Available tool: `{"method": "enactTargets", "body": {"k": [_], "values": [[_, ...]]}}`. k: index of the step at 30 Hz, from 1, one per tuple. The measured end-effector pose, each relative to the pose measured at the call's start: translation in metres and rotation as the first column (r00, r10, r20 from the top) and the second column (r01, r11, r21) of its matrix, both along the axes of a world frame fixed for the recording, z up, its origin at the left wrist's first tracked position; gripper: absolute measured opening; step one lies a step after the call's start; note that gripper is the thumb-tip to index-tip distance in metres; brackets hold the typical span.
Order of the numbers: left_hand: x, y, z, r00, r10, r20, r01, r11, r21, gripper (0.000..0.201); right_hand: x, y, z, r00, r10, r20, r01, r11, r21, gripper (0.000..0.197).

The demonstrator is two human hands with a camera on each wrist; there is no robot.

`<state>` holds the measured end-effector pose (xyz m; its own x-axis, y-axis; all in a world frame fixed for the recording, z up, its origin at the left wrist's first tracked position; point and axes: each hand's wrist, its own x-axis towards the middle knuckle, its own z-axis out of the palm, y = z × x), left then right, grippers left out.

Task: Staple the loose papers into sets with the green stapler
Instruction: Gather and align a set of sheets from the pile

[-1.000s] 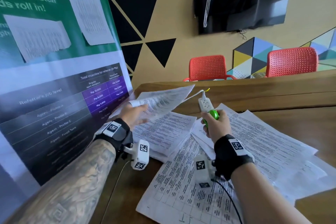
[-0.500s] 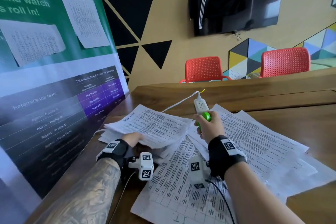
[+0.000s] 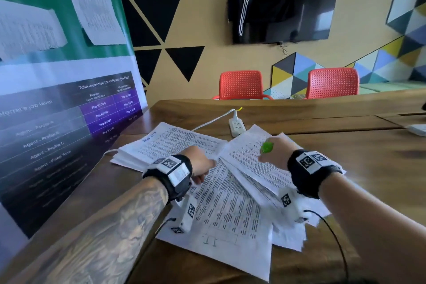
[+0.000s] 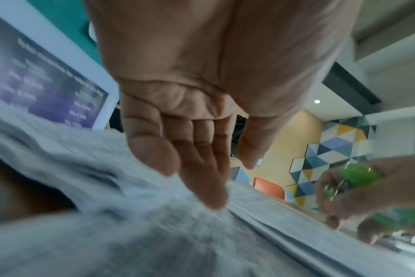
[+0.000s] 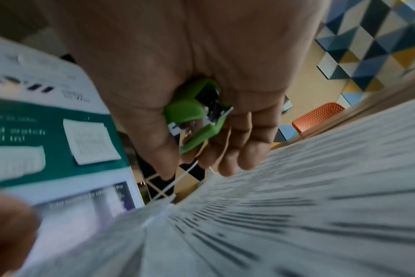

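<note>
My right hand grips the small green stapler above the right pile of printed sheets. In the right wrist view the fingers and thumb curl round the stapler, its metal mouth facing outward. My left hand hovers over the loose sheets in the middle and holds nothing. Its fingers are straight, with the tips just above or on the paper; I cannot tell which. A squared stack of sets lies to the left of that hand.
A white power strip with its cable lies behind the papers on the wooden table. A tall printed banner stands close along the left edge. Two red chairs stand beyond the far edge.
My left hand laid its lifted set on the left stack, let go and moved right over the middle sheets. My right hand drew back from the power strip with the stapler.
</note>
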<state>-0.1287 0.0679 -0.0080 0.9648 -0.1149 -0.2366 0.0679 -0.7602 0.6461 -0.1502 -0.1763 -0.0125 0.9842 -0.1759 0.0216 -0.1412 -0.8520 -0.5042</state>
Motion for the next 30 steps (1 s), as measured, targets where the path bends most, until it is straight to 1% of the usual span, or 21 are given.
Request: {"method": "enactTargets", "body": {"k": [2,4,6,8,10,11,12,14,15,18,20,22,25,26,28,29,30], "values": [[-0.008,-0.026,-0.001,0.997,-0.053,-0.046,0.050,0.997,-0.066,0.033,-0.011,-0.011,-0.008,0.993,0.013,-0.118,-0.031,0.988,-0.150,0.031],[-0.014,-0.046,-0.004,0.996,-0.048,-0.074,0.038,0.992,-0.122,0.035,-0.017,-0.023,-0.015,0.983,0.009,-0.183,-0.053,0.970,-0.237,0.033],[-0.017,-0.060,-0.005,0.996,-0.020,-0.092,0.004,0.984,-0.179,0.033,-0.020,-0.038,-0.020,0.973,-0.027,-0.229,-0.040,0.958,-0.285,0.037],[-0.016,-0.070,-0.009,0.991,0.007,-0.135,-0.043,0.963,-0.266,0.031,-0.025,-0.051,-0.019,0.961,-0.073,-0.268,-0.026,0.937,-0.347,0.036],[-0.015,-0.076,-0.014,0.975,0.008,-0.224,-0.091,0.926,-0.365,0.026,-0.033,-0.058,-0.016,0.946,-0.106,-0.306,-0.020,0.923,-0.383,0.034],[-0.012,-0.077,-0.016,0.962,0.005,-0.274,-0.125,0.897,-0.423,0.022,-0.040,-0.057,-0.014,0.943,-0.099,-0.317,-0.042,0.912,-0.409,0.039],[-0.011,-0.077,-0.018,0.951,0.016,-0.308,-0.166,0.868,-0.468,0.022,-0.046,-0.055,-0.010,0.940,-0.097,-0.327,-0.053,0.906,-0.420,0.043],[-0.010,-0.079,-0.021,0.936,0.026,-0.351,-0.216,0.830,-0.514,0.016,-0.055,-0.049,-0.003,0.940,-0.062,-0.336,-0.085,0.909,-0.407,0.039],[-0.010,-0.080,-0.024,0.938,0.033,-0.345,-0.219,0.828,-0.516,0.015,-0.059,-0.046,0.001,0.939,-0.038,-0.342,-0.106,0.913,-0.393,0.034],[-0.016,-0.086,-0.031,0.951,0.085,-0.297,-0.234,0.826,-0.513,0.023,-0.069,-0.037,0.013,0.936,0.044,-0.349,-0.163,0.934,-0.319,0.018],[-0.020,-0.092,-0.035,0.954,0.078,-0.290,-0.222,0.833,-0.507,0.028,-0.070,-0.033,0.014,0.932,0.083,-0.354,-0.194,0.937,-0.290,0.027],[-0.025,-0.100,-0.034,0.965,0.079,-0.249,-0.200,0.836,-0.511,0.027,-0.070,-0.030,0.011,0.952,0.080,-0.296,-0.157,0.956,-0.247,0.032],[-0.034,-0.112,-0.028,0.989,0.055,-0.134,-0.123,0.807,-0.578,0.020,-0.071,-0.025,0.014,0.992,0.071,-0.102,-0.093,0.968,-0.233,0.036],[-0.040,-0.115,-0.026,0.993,0.040,-0.110,-0.100,0.782,-0.615,0.016,-0.072,-0.022,0.018,0.997,0.066,-0.038,-0.073,0.975,-0.208,0.038],[-0.057,-0.121,-0.024,0.998,-0.003,-0.070,-0.045,0.737,-0.674,0.010,-0.068,-0.018,0.026,0.996,0.025,0.088,-0.016,0.994,-0.104,0.039],[-0.063,-0.124,-0.024,0.999,-0.016,-0.033,-0.011,0.736,-0.677,0.009,-0.066,-0.017,0.031,0.992,0.002,0.125,0.007,0.997,-0.071,0.040],[-0.069,-0.127,-0.026,0.999,-0.024,0.033,0.040,0.750,-0.661,0.012,-0.062,-0.016,0.035,0.991,-0.012,0.135,0.023,0.997,-0.078,0.041]]}}
